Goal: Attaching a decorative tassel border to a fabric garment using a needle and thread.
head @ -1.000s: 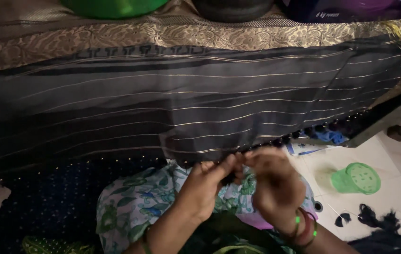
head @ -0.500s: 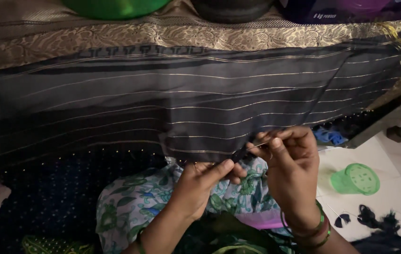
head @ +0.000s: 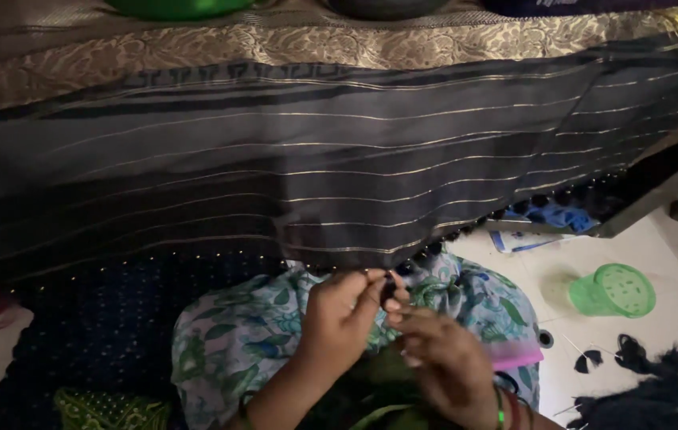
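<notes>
At the near hem of the dark striped cloth, the left hand pinches a small tassel shut-fingered; the right hand, loosely curled and seemingly empty, should steady the edge.

The right hand is lower now than half a second ago, down beside the left hand. Its fingers no longer pinch up at the dark striped cloth's edge.

Dim light; pale tiled floor at right, green basket.
</notes>
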